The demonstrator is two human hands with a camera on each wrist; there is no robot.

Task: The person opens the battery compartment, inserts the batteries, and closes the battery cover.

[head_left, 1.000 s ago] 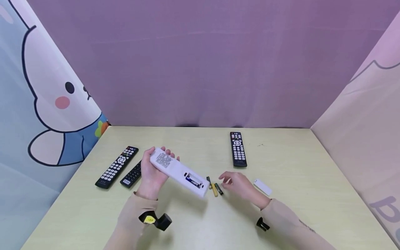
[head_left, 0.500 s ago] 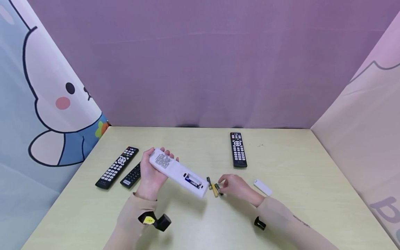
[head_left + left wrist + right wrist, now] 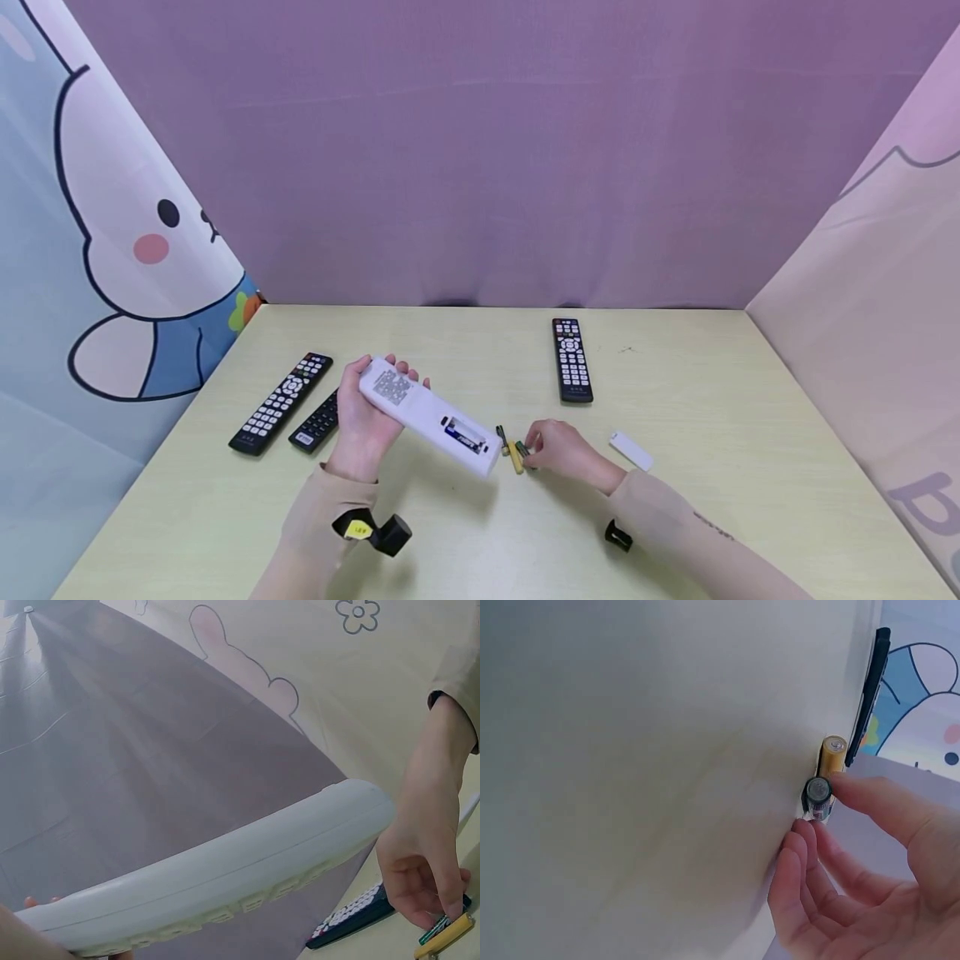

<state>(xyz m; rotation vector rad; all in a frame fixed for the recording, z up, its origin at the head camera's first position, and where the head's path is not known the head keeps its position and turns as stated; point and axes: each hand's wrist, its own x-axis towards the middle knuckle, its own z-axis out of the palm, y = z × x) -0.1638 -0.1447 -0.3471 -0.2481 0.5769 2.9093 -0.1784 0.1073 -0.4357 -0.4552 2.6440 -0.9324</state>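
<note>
My left hand (image 3: 366, 427) grips a white remote control (image 3: 420, 407) above the table, its back turned up. The battery compartment is uncovered, and one blue battery (image 3: 465, 437) lies in it beside a bare slot. On the table right of the remote, my right hand (image 3: 567, 451) has thumb and fingertips round a dark green battery (image 3: 819, 792), pinching it. A yellow battery (image 3: 515, 457) lies against that one, and another dark battery (image 3: 502, 439) lies left of the yellow. In the left wrist view, the side of the white remote (image 3: 225, 870) hides its back.
A white battery cover (image 3: 632, 450) lies right of my right hand. Two black remotes, a longer one (image 3: 281, 403) and a shorter one (image 3: 315, 423) partly hidden by my left hand, lie at left. Another black remote (image 3: 572, 361) lies toward the back of the table (image 3: 697, 383).
My right hand has moved slightly left and down to the dark green battery, and its thumb and fingers have closed on it. The left hand and white remote have stayed nearly still.
</note>
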